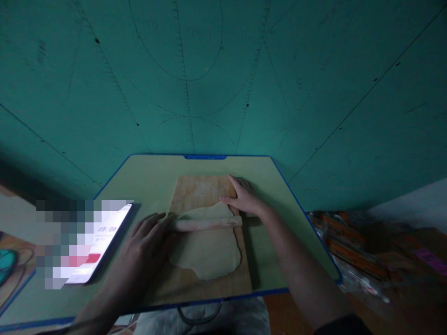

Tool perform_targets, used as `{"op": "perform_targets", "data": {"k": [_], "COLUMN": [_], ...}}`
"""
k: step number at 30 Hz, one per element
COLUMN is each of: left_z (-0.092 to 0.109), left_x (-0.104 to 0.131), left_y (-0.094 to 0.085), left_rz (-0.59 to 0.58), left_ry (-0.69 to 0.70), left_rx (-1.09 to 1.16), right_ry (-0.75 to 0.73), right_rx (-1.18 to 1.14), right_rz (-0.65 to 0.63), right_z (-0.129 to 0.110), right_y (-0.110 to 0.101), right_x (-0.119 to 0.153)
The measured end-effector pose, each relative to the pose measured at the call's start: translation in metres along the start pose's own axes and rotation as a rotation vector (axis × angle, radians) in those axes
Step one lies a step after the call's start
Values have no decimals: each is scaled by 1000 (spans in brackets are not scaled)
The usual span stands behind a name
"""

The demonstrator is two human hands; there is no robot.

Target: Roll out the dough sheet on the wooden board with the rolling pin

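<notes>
Dough sheet (206, 253) lies flat on a wooden board (199, 188) on the table (272, 260); rolling pin (209, 224) crosses its upper part. From my remote view, left hand (145, 242) meets the pin's left end; I cannot make out whether its fingers wrap it. Right hand (246, 199), thumb and fingers spread, is at the board's right edge, apart from the pin.

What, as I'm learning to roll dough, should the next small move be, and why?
Probably move the right hand to the bare right end of the rolling pin, which lies across the dough: only the left hand is at the pin.
</notes>
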State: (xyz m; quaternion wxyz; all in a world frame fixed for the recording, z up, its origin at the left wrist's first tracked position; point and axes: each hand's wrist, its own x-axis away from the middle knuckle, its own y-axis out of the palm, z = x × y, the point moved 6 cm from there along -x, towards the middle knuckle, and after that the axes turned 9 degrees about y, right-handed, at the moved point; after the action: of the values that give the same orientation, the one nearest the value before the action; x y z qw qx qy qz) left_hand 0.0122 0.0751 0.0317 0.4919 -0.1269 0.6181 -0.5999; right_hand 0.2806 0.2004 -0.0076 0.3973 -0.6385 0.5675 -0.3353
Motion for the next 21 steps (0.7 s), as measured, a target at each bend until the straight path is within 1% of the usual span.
{"op": "perform_targets", "data": {"k": [4,7,10,13,15,17,19,21], "left_z": [7,13,12,7,4,4,8,17], "left_x": [-3,-3,-1,5,10,13,11,4], "left_y": [3,5,5,5,3,3,3,3], "left_rz": [-1,7,3,8,27,31,4,-27], "left_ry": [33,80,95,81,93,122,144,158], "left_rx": [20,7,19,30,17,8,33,91], "right_ry": [31,60,84,74,45,-16,-85,-90], "right_rx": [-12,-22,-19,-35,-78,-136,-166,-135], "right_rz": [-16,-15,27,102,142,158,152,139], "right_z": [0,7,17,18,8,-7,-22,-28], "right_y": [0,-3,-15,-36,-49,-56,-56,-51], "right_x": [2,2,0,2,12,31,56,80]}}
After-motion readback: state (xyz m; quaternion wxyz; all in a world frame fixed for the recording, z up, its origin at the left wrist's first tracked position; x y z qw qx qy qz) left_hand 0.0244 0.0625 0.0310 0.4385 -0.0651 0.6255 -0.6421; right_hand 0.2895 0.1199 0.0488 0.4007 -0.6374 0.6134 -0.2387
